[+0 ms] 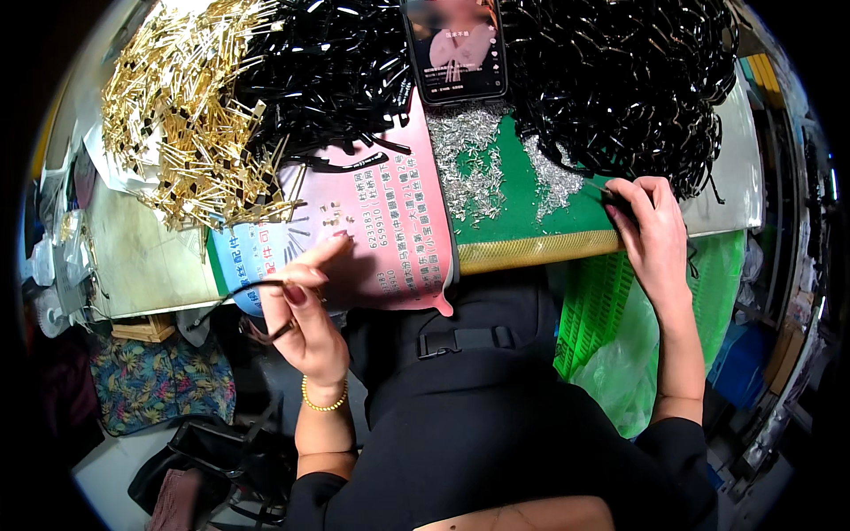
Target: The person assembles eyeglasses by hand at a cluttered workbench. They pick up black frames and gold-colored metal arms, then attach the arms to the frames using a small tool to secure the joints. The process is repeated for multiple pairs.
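My left hand (305, 323), with a gold bead bracelet at the wrist, is closed on a black eyeglass frame (226, 296) at the table's front edge. Its index finger reaches out over a pink and blue printed mat (390, 274). A few tiny parts (332, 212) lie on the mat beyond that fingertip. Over the green mat, my right hand (651, 217) pinches a thin dark tool, seemingly tweezers (596, 187). The tool points at a small heap of silver screws (553, 181). Another spread of tiny silver parts (474, 168) lies to its left.
Gold metal eyeglass parts (186, 115) are heaped at the far left, beside black temple arms (336, 80). A large pile of black frames (629, 80) fills the far right. Between them a phone (456, 53) shows a video. A green basket (593, 301) hangs below the table's right edge.
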Demonstrator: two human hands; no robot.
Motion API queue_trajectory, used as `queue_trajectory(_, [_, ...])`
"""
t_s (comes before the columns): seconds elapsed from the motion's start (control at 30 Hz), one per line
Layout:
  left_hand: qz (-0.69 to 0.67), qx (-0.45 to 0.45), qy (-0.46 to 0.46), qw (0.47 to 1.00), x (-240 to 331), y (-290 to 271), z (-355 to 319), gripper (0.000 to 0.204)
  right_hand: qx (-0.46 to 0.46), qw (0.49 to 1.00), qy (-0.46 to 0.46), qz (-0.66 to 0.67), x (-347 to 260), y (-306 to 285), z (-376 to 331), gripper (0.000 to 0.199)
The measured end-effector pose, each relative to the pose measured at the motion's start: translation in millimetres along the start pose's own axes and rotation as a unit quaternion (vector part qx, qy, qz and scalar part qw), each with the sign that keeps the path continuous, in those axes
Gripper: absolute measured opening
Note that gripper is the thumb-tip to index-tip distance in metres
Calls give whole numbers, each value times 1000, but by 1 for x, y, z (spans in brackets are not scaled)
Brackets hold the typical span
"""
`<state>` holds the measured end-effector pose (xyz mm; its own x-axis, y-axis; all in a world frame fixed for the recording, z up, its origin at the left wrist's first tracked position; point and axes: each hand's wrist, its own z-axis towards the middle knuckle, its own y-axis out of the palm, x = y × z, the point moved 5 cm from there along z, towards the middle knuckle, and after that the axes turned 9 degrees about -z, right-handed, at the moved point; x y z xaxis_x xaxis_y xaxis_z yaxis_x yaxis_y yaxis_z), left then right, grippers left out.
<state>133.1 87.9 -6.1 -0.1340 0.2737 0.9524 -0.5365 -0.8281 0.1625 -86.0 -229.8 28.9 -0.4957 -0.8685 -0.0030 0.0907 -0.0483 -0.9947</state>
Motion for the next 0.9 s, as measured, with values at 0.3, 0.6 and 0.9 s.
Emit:
queue_trajectory(0.3, [-68, 24, -76, 995, -19, -5, 25, 29, -70, 881, -423, 201, -190, -31, 14, 77])
queue_trajectory(0.6, [-84, 26, -83, 993, -20, -8, 23, 28, 25, 901, -426, 75, -191, -34, 23, 88])
queue_trajectory(0.9, [-67, 18, -65, 995, -16, -7, 24, 26, -115, 892, -433, 68, -195, -7, 42, 92])
